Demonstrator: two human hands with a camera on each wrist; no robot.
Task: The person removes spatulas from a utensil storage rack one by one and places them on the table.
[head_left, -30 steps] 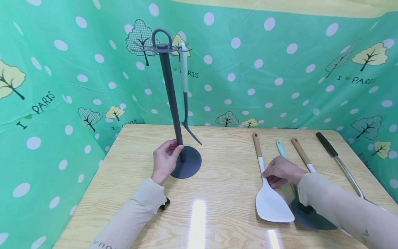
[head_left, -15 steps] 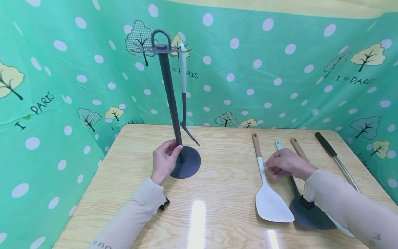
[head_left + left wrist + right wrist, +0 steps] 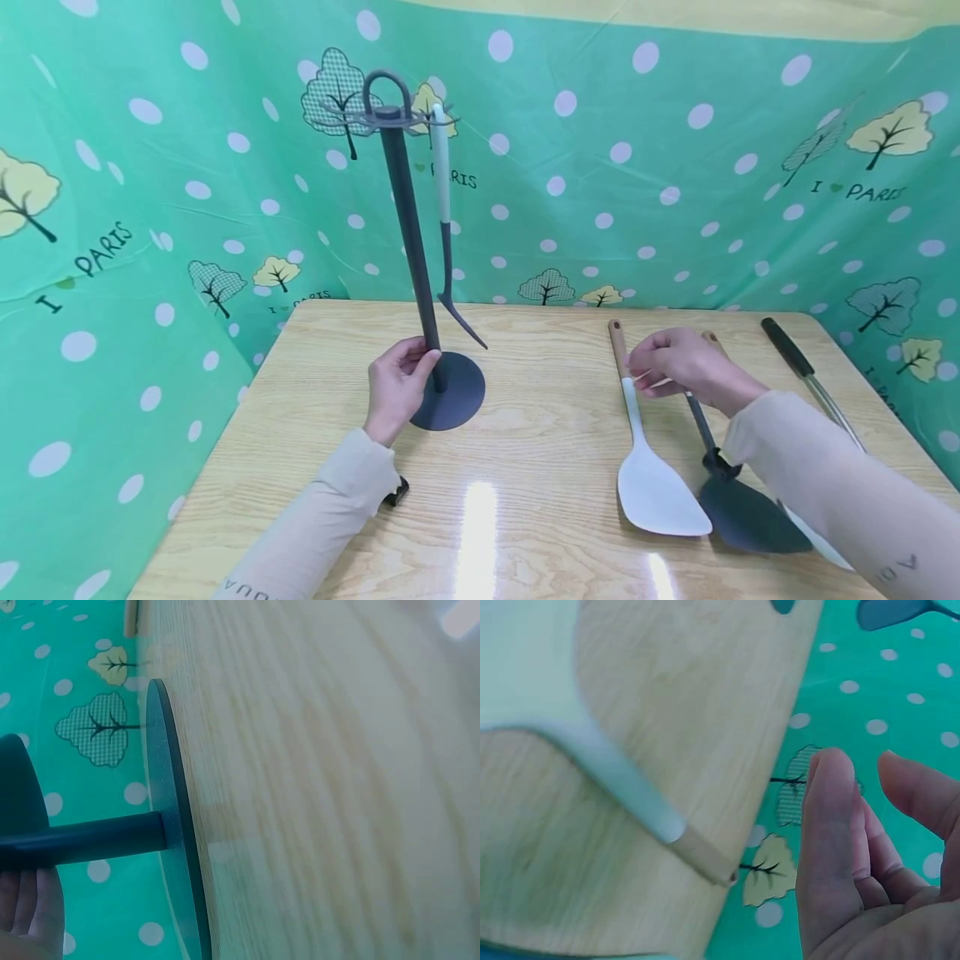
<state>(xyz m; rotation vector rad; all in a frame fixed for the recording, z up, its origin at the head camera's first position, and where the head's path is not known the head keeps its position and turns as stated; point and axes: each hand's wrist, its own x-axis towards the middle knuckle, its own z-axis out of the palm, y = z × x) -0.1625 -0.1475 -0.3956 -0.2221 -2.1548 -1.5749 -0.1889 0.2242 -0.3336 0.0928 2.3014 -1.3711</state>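
- Change vs 1 s ago: right hand was flat on the table over the utensil handles; it then came up w/ the dark spatula, handle end lifted off the table, blade end low by the near edge. Teal handle tip, visible earlier, was covered by the hand.
- Judgement: pick-up of the dark spatula was underway, not clear of the table yet afaict.
- Right hand: fingers curled round the upper handle of the dark spatula in head view; wrist view showed only fingers half-curled, grip itself out of frame.
- Left hand: no change, fingers wrapped on the lower pole of the grey rack, just above its round base. Rack upright, base flat on table.
- One utensil w/ white handle hung from the rack top, beside the pole.
- White spatula lay just left of the dark one, wood handle end toward the back; untouched, blade next to the dark blade.
- Black-handled metal utensil lay far right, apart from both hands.
- Another wood handle sat behind the right hand, mostly hidden.
- Dark spatula well apart from the rack, across the table to its right.
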